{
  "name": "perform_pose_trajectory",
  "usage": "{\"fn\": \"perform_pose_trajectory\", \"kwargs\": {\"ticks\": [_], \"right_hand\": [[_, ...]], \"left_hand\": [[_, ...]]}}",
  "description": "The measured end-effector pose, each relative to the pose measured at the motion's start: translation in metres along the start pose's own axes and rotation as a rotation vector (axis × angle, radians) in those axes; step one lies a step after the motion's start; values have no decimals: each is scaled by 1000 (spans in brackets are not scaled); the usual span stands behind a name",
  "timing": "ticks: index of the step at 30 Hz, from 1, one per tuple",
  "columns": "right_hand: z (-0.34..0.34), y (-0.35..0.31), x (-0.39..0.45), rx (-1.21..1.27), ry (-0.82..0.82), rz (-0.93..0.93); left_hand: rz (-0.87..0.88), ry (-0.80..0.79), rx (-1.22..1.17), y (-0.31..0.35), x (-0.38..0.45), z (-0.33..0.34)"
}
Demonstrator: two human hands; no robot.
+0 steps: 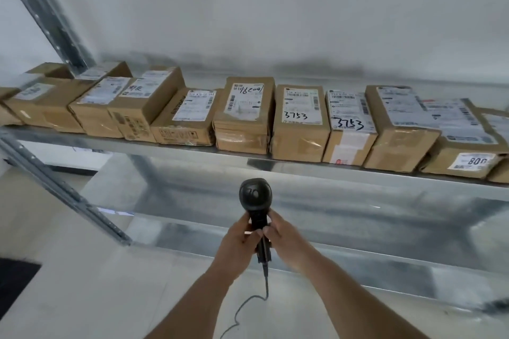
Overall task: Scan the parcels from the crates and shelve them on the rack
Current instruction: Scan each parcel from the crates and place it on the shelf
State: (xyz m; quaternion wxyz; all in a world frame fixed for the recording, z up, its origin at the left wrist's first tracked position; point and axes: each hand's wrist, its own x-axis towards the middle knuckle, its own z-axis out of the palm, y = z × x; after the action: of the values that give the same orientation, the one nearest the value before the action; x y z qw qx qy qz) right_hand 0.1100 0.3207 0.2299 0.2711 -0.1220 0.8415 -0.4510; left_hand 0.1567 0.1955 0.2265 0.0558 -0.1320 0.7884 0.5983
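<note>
Scanner in both hands, facing parcels

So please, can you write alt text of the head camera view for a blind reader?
Both hands, left hand and right hand, grip a black corded barcode scanner before a metal rack. A row of labelled cardboard parcels fills its upper shelf.

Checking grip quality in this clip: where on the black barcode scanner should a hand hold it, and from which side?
By the narrow handle below the bulbous head of the scanner, coming from below, cable end down. The head is too wide to wrap; the handle is slim and stands upright. Both the left hand and the right hand grip it there now.
</note>
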Motion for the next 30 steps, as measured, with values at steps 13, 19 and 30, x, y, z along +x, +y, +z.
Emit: {"fn": "perform_pose_trajectory", "kwargs": {"ticks": [13,19,30], "right_hand": [[52,103,128,73,130,126],[61,136,189,116,172,135],[65,163,262,156,208,82]], "left_hand": [[-40,-144,135,-125,129,10],[-34,-131,171,-166,187,16],[-20,-89,133,-194,252,21]]}}
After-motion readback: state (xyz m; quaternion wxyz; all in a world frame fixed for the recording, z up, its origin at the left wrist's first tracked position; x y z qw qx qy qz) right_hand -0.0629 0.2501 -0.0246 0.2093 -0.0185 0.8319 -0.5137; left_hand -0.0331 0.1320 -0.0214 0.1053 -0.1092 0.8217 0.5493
